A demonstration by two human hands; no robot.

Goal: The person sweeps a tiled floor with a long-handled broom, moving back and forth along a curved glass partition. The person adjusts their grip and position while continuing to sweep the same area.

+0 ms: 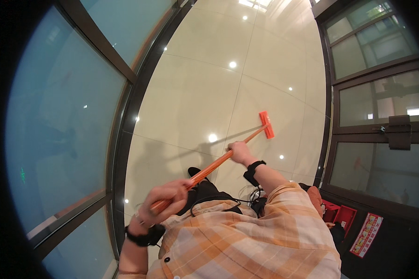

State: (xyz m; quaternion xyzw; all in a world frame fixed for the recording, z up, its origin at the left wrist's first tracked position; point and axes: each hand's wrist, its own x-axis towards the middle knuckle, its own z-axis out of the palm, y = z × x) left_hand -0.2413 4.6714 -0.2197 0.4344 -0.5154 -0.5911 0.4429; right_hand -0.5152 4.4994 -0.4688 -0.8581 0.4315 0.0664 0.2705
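Note:
A long wood-patterned handle (213, 166) runs diagonally across the front of my body. My left hand (169, 200) grips it close to its upper end, and my right hand (240, 152) is wrapped around it farther down. At the far end is an orange-red broom or brush head (266, 125), which appears to rest on the glossy cream tile floor (195, 90). Whether it has bristles underneath is hidden. Black bands circle both wrists, and a black cable hangs across my waist.
Frosted glass panels (70, 115) in dark frames line the left side. On the right stands a glass double door (356, 101) with a dark handle plate. Behind my right elbow, a red box (345, 218) sits near a sign (366, 235) bearing writing. My black shoe (194, 171) is below the handle.

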